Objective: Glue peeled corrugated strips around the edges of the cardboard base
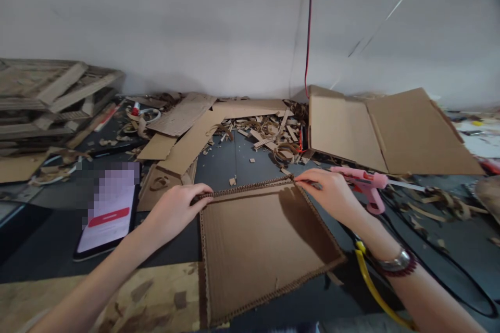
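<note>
In front of me lies a shallow cardboard tray (pixel 265 239), a flat panel with low corrugated edges standing along its sides. A narrow corrugated cardboard strip (pixel 250 187) runs along its far edge. My left hand (pixel 185 205) pinches the left end of this strip at the far-left corner, thumb on the near side. At the far-right corner, my right hand (pixel 326 187) has its fingertips closed on the strip's other end. Just behind the right hand lies a pink hot glue gun (pixel 367 184) with a white glue stick in its rear.
A phone (pixel 107 213) lies left of my left hand. Cardboard scraps (pixel 269 132) cover the back; a folded cardboard piece (pixel 422 130) stands back right. Stacked cardboard frames (pixel 50 93) are far left. A black cable (pixel 441 260) and yellow cord (pixel 369 281) lie right.
</note>
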The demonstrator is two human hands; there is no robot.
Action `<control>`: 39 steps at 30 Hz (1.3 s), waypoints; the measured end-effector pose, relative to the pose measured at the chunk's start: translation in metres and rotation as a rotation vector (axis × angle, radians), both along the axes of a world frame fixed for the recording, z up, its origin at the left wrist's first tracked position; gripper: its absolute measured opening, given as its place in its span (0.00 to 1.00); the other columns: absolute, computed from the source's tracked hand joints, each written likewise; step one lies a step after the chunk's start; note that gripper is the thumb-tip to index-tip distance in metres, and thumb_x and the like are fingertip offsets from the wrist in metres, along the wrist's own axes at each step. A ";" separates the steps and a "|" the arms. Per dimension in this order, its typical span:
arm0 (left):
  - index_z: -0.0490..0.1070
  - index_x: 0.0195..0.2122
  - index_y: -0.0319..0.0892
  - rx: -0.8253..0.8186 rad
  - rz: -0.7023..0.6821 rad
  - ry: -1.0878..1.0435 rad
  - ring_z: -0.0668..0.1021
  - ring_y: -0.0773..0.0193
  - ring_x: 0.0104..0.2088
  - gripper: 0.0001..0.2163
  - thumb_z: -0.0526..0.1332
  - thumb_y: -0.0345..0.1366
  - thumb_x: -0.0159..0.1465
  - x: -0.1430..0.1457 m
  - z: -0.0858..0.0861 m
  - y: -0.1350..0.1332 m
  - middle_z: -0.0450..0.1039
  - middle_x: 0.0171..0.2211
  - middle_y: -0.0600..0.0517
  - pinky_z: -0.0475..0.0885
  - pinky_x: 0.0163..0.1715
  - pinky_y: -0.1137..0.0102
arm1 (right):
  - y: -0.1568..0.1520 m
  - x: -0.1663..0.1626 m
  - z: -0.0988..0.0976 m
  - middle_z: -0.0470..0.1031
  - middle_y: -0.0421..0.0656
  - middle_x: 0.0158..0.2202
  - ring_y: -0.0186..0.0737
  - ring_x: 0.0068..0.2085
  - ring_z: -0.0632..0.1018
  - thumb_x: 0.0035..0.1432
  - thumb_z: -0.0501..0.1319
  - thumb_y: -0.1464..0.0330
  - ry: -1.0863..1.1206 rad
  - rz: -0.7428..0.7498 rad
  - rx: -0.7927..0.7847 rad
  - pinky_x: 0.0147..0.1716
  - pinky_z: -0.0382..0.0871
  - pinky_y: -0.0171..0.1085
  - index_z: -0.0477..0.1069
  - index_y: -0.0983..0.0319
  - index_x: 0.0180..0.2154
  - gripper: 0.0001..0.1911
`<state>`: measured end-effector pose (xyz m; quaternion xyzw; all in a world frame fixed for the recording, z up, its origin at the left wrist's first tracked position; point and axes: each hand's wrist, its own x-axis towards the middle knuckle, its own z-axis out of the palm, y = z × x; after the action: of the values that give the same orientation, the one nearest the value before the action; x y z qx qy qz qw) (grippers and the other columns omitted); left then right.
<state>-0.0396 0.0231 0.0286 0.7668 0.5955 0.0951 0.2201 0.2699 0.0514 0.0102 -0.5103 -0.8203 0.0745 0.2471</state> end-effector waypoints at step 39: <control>0.63 0.26 0.44 0.144 0.281 -0.305 0.77 0.66 0.25 0.04 0.58 0.36 0.52 -0.003 -0.036 0.002 0.71 0.24 0.56 0.71 0.27 0.74 | 0.019 -0.007 -0.045 0.72 0.44 0.25 0.40 0.29 0.74 0.57 0.52 0.75 -0.069 -0.044 0.213 0.30 0.70 0.37 0.67 0.62 0.24 0.12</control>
<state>-0.0427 0.0248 -0.0074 0.6667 0.6478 0.2823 0.2369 0.2624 0.0708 -0.0352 -0.5015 -0.8201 -0.0362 0.2732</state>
